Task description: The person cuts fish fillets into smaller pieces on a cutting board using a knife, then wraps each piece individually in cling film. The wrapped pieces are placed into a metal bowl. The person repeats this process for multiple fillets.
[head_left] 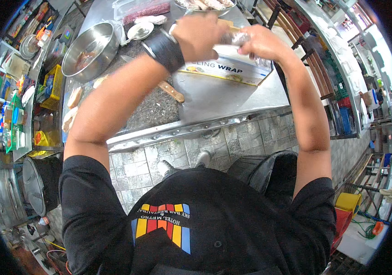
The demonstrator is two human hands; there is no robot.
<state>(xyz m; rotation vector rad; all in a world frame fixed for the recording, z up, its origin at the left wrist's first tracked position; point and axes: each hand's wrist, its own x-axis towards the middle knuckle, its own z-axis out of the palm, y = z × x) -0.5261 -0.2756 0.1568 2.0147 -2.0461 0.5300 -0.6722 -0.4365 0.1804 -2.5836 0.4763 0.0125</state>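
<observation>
Over a cling wrap box (230, 68), near the far side of the metal table (209, 103), both hands work close together. My right hand (259, 43) grips one end of a small bundle in clear film (235, 38). Blurred by motion, my left hand (199, 36) is at the bundle's other side; its fingertips and any hold are unclear. A knife's wooden handle (171, 91) shows beyond my left forearm, on a dark speckled board (151, 106). Beside my left wrist lies a small white dish (140, 31).
A steel bowl (93, 51) with reddish residue stands at the left. A plastic-wrapped pack of reddish food (148, 13) and a round tray of food (204, 4) are at the far side. A black bin (268, 172) stands on the floor at the right.
</observation>
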